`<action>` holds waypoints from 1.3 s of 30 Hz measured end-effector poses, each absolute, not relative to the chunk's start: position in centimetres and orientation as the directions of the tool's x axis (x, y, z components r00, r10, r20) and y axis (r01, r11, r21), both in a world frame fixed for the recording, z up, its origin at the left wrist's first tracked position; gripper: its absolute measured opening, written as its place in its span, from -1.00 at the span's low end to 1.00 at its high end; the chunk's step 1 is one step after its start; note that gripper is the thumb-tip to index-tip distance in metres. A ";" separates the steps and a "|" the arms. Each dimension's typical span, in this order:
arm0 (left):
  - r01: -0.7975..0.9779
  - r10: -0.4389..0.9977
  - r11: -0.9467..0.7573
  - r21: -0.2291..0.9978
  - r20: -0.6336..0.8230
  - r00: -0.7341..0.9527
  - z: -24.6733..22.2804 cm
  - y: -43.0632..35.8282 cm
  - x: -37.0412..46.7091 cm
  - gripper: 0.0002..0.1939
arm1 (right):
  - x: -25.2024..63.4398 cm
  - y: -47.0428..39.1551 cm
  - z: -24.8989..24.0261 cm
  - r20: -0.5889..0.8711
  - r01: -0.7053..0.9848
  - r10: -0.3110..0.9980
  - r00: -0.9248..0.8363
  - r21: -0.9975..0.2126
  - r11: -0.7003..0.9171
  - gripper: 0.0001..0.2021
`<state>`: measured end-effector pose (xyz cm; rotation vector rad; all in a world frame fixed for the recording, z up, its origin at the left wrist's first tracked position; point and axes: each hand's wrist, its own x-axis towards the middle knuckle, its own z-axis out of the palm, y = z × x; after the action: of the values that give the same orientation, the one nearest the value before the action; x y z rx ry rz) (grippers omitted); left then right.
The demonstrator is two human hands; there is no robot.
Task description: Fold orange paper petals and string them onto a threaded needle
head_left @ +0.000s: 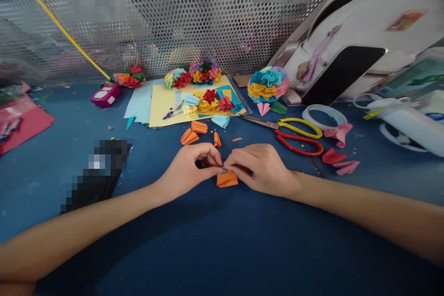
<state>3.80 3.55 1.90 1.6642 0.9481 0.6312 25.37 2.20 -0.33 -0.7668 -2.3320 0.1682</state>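
My left hand and my right hand meet at the middle of the blue table. Thumb and fingertips of each are pinched together at the top of a folded orange paper piece, whose lower part hangs below the fingertips. Just beyond my hands lie other pleated orange pieces and a light blue one. Scissors with yellow and red handles rest to the right of them, blades toward the left.
Yellow sheets carry colourful crepe flowers at the back. A white tape roll, pink paper pieces and a light bag with a phone are at right. A purple box and a dark, pixelated object are at left.
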 end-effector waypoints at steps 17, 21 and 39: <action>0.296 0.836 -0.103 0.950 -0.079 0.544 2.0 3.3 3.3 -0.90 | 25.7 2.6 -0.6 0.503 0.504 0.628 -0.593 -0.377 0.777 -0.84; 0.301 0.841 -0.083 0.950 -0.095 0.533 1.8 3.5 3.2 -0.89 | 25.7 2.6 -0.5 0.514 0.485 0.612 -0.602 -0.374 0.791 -0.83; 0.229 0.796 0.005 0.973 -0.142 0.588 2.2 3.5 3.6 -0.69 | 25.6 2.3 -0.2 0.541 0.432 0.540 -0.645 -0.325 0.841 -0.80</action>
<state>3.64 3.45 2.22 1.5425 0.8973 0.5542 25.55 2.34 -0.25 -0.7056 -2.3682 0.2187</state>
